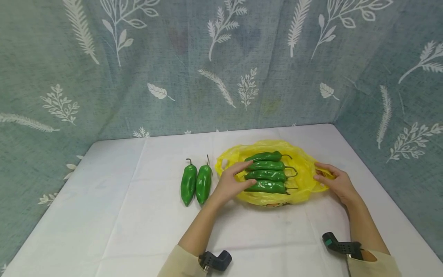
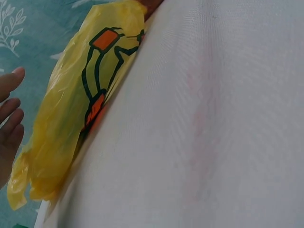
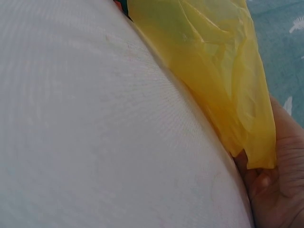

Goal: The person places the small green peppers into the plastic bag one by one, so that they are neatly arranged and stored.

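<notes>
Several glossy green peppers (image 1: 268, 176) lie side by side on a spread yellow plastic bag (image 1: 302, 175), stems to the right. At the bag's left end my left hand (image 1: 232, 182) reaches over the pepper tips, thumb and fingers apart. In the left wrist view its loosely bent fingers (image 2: 10, 111) stand above the bag's printed side and grip nothing. My right hand (image 1: 338, 184) holds the bag's right end between thumb and fingers. The right wrist view has the bag's edge (image 3: 259, 142) lying against that palm, with some fingers hidden behind the plastic.
Two more green peppers, one at the left (image 1: 188, 184) and one beside it (image 1: 204, 184), lie on the white tablecloth (image 1: 152, 231) left of my left hand. A blue-green leaf-patterned cloth (image 1: 194, 96) hangs behind the table and along both sides.
</notes>
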Motion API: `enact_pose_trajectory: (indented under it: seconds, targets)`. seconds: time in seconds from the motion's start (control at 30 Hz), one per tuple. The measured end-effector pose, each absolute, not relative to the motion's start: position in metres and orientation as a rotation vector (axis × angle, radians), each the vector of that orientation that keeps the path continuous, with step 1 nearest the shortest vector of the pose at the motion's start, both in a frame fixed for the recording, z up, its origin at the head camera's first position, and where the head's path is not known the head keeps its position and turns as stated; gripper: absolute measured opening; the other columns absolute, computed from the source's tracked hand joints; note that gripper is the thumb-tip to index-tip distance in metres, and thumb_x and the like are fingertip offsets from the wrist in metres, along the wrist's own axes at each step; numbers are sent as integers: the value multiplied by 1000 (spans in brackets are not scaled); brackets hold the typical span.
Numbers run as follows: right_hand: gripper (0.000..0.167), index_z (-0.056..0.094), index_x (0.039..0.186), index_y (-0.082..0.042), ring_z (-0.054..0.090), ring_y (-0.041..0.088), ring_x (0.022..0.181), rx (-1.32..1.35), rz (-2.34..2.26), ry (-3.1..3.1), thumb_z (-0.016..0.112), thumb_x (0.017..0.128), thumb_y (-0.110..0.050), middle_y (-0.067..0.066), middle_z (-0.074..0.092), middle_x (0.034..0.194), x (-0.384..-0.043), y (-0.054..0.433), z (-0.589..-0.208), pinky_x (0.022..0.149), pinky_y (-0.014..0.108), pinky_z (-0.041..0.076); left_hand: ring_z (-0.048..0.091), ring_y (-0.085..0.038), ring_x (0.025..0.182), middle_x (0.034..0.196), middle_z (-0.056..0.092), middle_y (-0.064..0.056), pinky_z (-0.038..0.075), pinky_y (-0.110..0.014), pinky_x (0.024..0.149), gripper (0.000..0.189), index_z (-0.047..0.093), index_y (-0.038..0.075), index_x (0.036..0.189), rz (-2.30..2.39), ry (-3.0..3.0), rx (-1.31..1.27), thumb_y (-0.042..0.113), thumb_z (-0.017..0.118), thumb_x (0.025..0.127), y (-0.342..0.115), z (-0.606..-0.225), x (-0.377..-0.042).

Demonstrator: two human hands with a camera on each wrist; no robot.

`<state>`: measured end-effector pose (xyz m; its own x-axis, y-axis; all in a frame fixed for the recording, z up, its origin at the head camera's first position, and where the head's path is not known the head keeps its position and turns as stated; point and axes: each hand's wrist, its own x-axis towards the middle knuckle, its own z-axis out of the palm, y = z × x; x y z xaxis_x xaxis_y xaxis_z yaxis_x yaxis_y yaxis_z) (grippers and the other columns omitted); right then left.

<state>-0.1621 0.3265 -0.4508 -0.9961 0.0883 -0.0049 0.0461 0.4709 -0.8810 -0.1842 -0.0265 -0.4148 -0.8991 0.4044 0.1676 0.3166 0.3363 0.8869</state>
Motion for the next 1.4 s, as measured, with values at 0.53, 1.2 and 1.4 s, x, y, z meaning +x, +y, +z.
enact_pose_trajectory:
  seconds: [0.53, 1.2, 1.4]
  targets:
    - [69, 45, 138, -1, 34, 33, 128, -130, 1588, -2667, 66, 87, -42, 22, 35, 147, -162, 327, -450, 82, -4, 33, 46, -25, 128, 140, 49, -3, 37, -42, 107, 71, 46, 16, 141, 1797, 2556, 571, 21, 78, 77, -52, -411, -180]
    - [69, 44, 139, -3, 38, 19, 120, -142, 1582, -2679, 65, 87, -42, 22, 35, 146, -159, 325, -451, 83, -2, 35, 46, -18, 128, 140, 48, -4, 35, -32, 109, 71, 46, 16, 141, 1918, 2718, 450, 15, 78, 78, -102, -416, -178]
    - [69, 44, 139, -3, 32, 34, 129, -136, 1588, -2678, 65, 87, -42, 22, 33, 148, -161, 324, -450, 82, -4, 32, 41, -21, 132, 143, 43, -10, 30, -28, 111, 71, 43, 10, 142, 2016, 2661, 327, 9, 76, 79, -117, -413, -182]
